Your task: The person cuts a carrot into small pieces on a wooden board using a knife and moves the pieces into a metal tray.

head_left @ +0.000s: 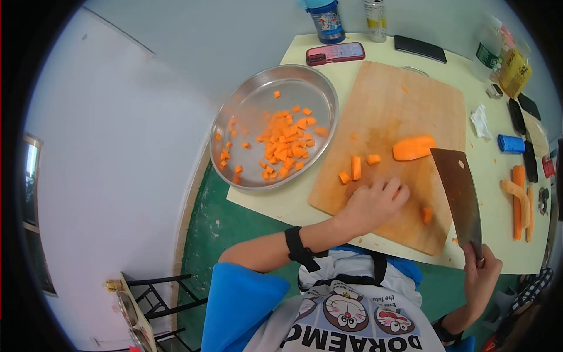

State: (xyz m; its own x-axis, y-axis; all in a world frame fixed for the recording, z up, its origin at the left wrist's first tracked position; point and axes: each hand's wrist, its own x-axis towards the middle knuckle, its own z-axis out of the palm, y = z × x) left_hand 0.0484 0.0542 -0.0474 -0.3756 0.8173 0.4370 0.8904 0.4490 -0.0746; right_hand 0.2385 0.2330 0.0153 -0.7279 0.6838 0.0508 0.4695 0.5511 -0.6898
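My right hand [482,268] grips the handle of a cleaver [460,190], its broad blade pointing up over the right edge of the wooden cutting board [369,105]. Above the board's lower middle, my left hand [375,202] has curled fingers, with a bit of orange carrot showing between the fingertips. Just beyond it lie a carrot stick [356,168] and small cut pieces. A thick peeled carrot section [413,148] rests near the blade's top corner. Another carrot piece [427,215] sits between my hands. Many carrot cubes [284,141] lie in the round metal tray [234,98].
Behind the board are a pink-screened phone [337,53], a dark phone [420,49], a blue bottle [328,23] and a can [376,20]. Whole carrots [518,202], a blue roll [511,144] and crumpled tissue [480,121] lie at right. The tray overhangs the table's left edge.
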